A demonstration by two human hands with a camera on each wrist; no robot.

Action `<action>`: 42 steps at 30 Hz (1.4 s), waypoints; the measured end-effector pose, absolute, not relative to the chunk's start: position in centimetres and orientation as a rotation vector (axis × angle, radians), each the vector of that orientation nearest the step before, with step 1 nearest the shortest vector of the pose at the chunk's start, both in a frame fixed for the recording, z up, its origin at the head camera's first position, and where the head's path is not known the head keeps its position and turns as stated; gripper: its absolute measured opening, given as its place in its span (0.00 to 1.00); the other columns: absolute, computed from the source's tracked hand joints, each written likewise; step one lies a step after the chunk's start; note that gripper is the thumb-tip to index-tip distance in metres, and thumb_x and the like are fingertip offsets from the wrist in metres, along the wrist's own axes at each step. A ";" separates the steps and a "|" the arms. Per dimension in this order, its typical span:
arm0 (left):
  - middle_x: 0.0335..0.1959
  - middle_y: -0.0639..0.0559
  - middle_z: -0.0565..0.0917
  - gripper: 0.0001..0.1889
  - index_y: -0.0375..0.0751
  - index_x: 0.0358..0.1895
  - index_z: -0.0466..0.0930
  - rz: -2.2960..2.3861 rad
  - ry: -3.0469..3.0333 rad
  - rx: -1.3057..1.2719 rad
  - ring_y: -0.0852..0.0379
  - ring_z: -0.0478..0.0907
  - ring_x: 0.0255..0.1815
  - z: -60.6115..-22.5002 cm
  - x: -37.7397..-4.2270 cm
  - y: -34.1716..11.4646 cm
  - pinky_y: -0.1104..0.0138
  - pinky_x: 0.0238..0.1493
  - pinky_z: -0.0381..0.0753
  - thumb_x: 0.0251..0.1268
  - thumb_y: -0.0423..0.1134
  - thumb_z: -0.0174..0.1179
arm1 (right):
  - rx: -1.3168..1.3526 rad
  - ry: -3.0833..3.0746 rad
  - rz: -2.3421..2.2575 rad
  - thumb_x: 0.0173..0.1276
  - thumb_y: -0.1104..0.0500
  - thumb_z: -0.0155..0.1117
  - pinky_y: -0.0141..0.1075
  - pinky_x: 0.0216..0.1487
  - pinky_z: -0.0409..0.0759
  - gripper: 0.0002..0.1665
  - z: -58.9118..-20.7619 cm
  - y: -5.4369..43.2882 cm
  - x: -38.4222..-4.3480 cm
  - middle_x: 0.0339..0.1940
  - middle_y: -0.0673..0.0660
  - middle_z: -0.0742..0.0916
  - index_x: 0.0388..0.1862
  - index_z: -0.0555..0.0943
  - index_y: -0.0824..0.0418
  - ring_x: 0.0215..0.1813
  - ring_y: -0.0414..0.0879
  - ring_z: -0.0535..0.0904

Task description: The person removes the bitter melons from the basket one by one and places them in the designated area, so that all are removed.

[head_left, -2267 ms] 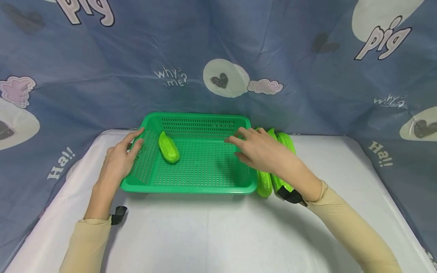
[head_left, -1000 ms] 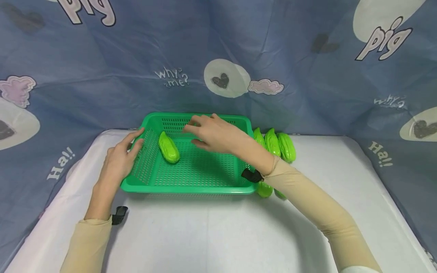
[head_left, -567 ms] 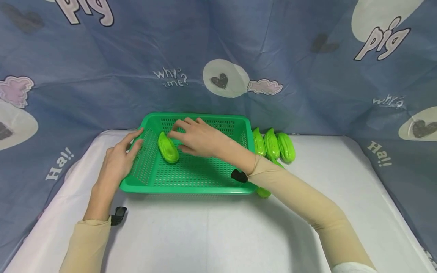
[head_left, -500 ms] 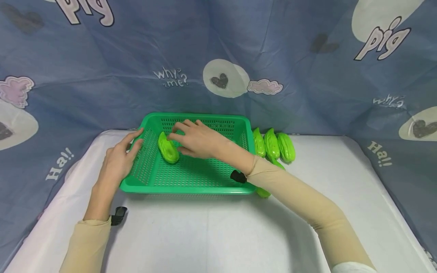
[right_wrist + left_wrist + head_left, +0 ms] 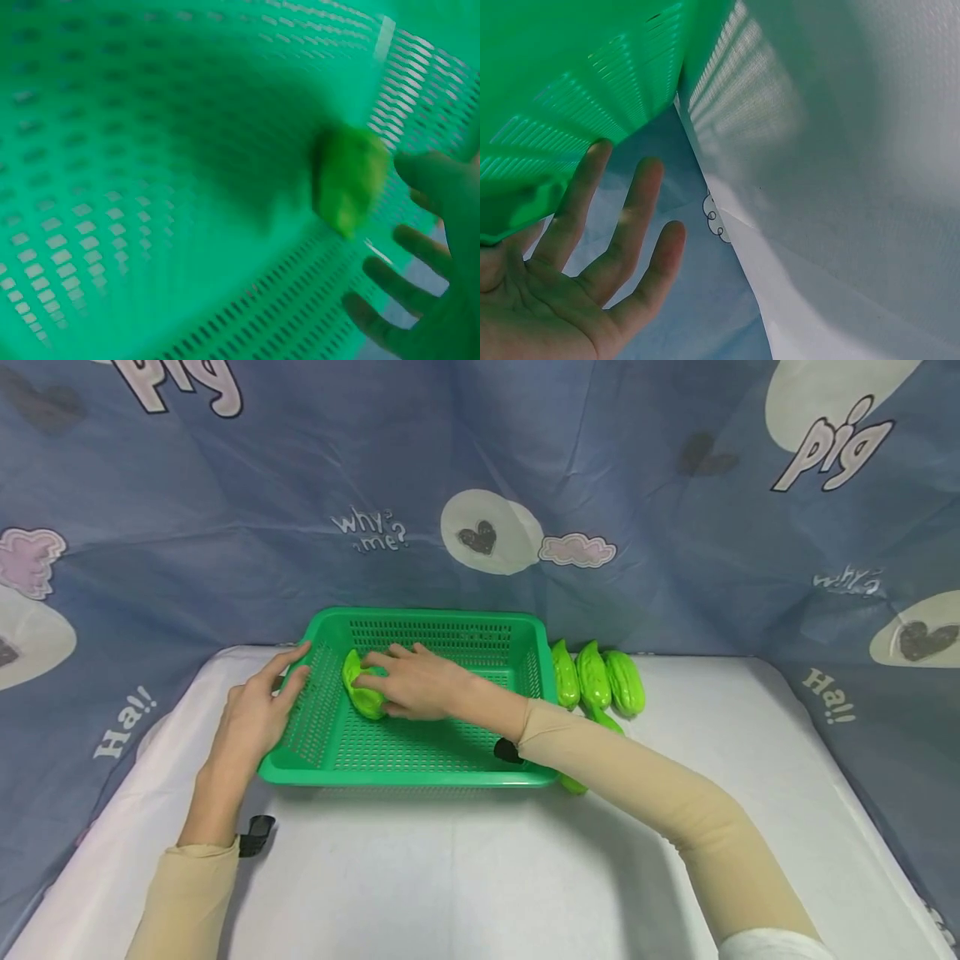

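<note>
In the head view a green plastic basket (image 5: pixel 408 779) stands at the table's far side. A light-green bitter melon (image 5: pixel 352 670) lies inside, near its left end. My right hand (image 5: pixel 422 683) reaches over the bitter melon, its fingers covering part of it. The right wrist view, which is blurred, has the bitter melon (image 5: pixel 351 180) beside the spread fingers of the right hand (image 5: pixel 435 262), not enclosed by them. At the basket's left rim rests my left hand (image 5: pixel 253 718). Its fingers stretch along the outside of the basket wall in the left wrist view, the left hand (image 5: pixel 577 300) palm showing.
Several more bitter melons (image 5: pixel 594 681) lie on the white table (image 5: pixel 375 877) just right of the basket, some partly hidden by the right forearm. A blue printed cloth (image 5: pixel 315 468) hangs close behind the basket.
My right hand has moved left from the basket's right side, then lowered onto the bitter melon inside. The left hand has stayed at the rim.
</note>
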State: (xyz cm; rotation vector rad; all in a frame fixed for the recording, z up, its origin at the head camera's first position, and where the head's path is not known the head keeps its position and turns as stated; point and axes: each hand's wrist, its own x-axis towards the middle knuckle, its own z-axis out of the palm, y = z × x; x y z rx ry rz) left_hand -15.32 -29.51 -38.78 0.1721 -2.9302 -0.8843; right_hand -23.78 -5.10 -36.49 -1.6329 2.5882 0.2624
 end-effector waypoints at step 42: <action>0.79 0.23 0.70 0.32 0.66 0.88 0.56 -0.916 -2.923 0.178 0.19 0.71 0.75 -38.8 -15.2 -29.5 0.26 0.59 0.76 0.88 0.66 0.38 | -1.507 2.587 0.400 0.82 0.40 0.64 0.52 0.71 0.81 0.37 -37.3 -6.0 -23.4 0.83 0.59 0.67 0.83 0.65 0.46 0.74 0.56 0.77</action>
